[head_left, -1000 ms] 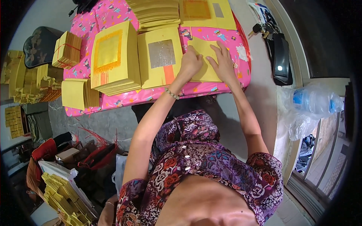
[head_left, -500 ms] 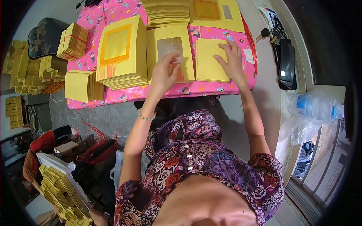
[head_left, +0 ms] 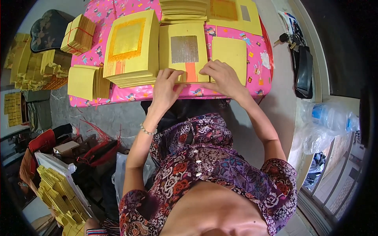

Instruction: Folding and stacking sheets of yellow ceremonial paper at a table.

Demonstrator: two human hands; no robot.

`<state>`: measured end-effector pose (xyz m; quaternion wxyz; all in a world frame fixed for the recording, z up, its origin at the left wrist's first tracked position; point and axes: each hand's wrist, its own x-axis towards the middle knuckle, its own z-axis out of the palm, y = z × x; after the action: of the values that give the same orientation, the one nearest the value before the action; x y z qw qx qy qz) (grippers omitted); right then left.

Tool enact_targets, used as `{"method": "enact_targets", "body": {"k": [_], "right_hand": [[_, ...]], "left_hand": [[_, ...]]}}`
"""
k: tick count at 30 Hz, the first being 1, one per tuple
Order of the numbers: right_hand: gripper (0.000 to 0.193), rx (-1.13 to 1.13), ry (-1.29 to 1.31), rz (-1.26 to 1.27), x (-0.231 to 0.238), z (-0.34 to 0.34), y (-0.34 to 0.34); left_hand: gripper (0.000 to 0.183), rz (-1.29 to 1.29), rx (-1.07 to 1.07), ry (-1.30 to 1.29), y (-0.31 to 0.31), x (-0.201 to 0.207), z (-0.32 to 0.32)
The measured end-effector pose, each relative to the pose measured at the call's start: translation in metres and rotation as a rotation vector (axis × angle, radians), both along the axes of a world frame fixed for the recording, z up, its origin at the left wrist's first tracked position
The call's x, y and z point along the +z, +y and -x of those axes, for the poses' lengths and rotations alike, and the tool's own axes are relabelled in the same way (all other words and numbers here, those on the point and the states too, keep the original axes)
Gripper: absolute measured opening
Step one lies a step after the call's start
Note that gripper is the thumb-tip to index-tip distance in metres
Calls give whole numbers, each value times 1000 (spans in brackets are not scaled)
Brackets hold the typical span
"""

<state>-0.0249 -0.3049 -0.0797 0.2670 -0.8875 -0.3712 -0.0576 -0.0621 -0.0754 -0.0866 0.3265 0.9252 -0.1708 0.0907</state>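
Observation:
A yellow paper sheet with a silver square and an orange stripe lies in the middle of the table's near side, on top of others like it. My left hand rests at its near left corner, fingers bent and thumb apart. At its near right edge is my right hand, fingers spread and reaching over from the right; neither hand visibly grips paper. Right of the sheet lies a plain yellow stack, partly behind my right hand. To the left stands a tall stack of yellow paper with a gold square framed in orange.
The table has a pink patterned cover. Behind are another yellow stack and gold-marked sheets. A red-tied bundle and small yellow stack sit left. Keys hang at right; more yellow bundles stand lower left.
My right hand has moved left and nearer, from the plain stack to the middle sheet's edge. My left hand has drawn back off the silver square to the near corner.

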Motion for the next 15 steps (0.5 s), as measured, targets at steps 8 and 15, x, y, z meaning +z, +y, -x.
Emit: {"method": "enact_targets", "body": {"k": [8,15], "right_hand": [[16,-26,122,-1,-2,-3,-1],[14,-49,183,-60,-1,-5,-1]], "left_hand": [[26,-29,-12,15,4,-5,-4],[15,10,-23,-10,4,-4,-5]]}}
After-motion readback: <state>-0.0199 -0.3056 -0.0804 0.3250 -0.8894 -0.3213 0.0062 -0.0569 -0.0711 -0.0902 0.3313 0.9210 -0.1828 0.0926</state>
